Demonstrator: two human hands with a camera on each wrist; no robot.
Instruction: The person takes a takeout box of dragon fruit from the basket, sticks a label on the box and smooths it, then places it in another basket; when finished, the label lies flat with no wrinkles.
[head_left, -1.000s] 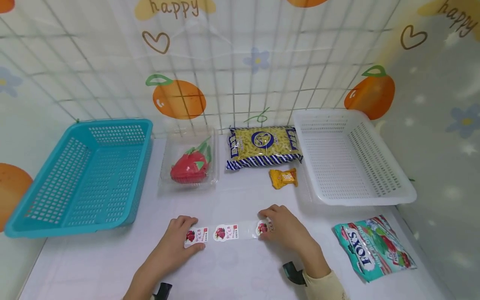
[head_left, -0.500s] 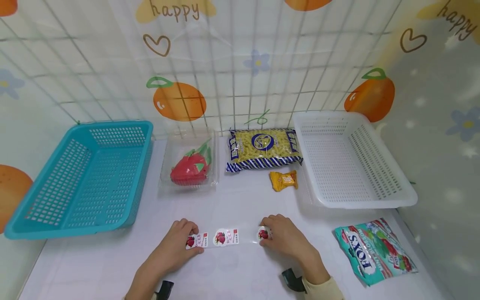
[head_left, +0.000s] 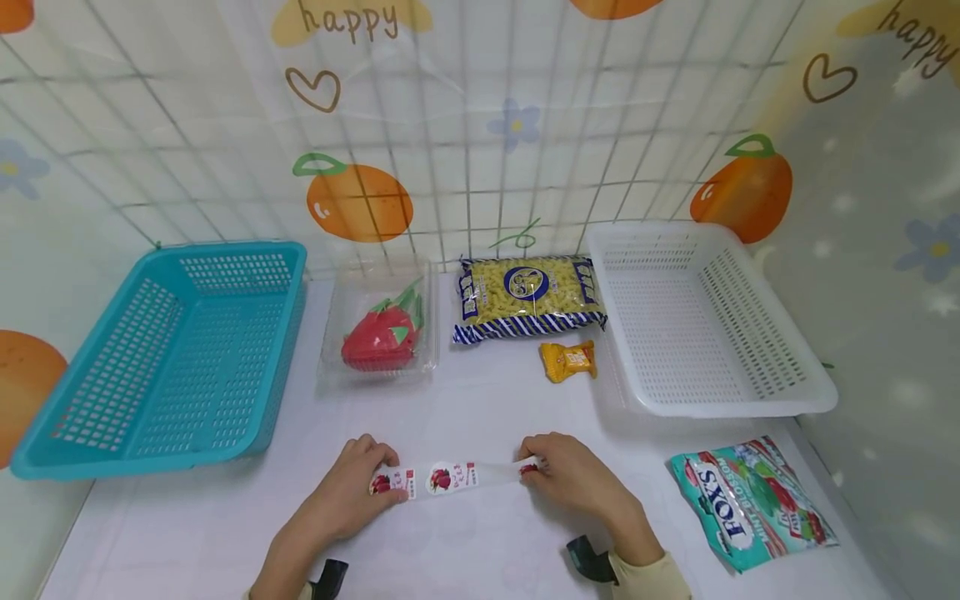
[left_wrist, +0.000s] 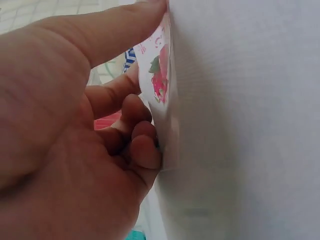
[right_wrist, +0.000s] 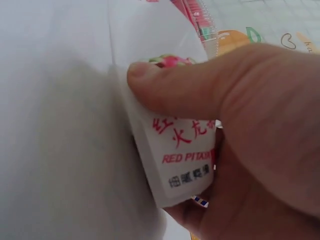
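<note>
A clear strip of dragon fruit stickers (head_left: 452, 477) stretches between the two hands, low over the white table. The left hand (head_left: 352, 483) holds its left end, thumb at the near edge and fingers at the far edge. In the left wrist view, fingers curl behind the strip (left_wrist: 159, 75). The right hand (head_left: 573, 475) pinches the other end, which is tilted and bent. Its thumb presses across a sticker printed "RED PITAYA" (right_wrist: 187, 158) in the right wrist view. Behind the hands stands a clear plastic box (head_left: 330, 350) with a red dragon fruit (head_left: 378, 337) inside.
A teal basket (head_left: 288, 367) stands at left, a white basket (head_left: 795, 392) at back right. Between them lie a pasta bag (head_left: 528, 296) and a small orange wrapped packet (head_left: 567, 361). A green FOX'S candy bag (head_left: 750, 504) lies at right.
The right hand has tilted its end of the strip, so the sticker there shows narrower and the strip twists toward it. The left hand keeps its hold. The other things have stayed put.
</note>
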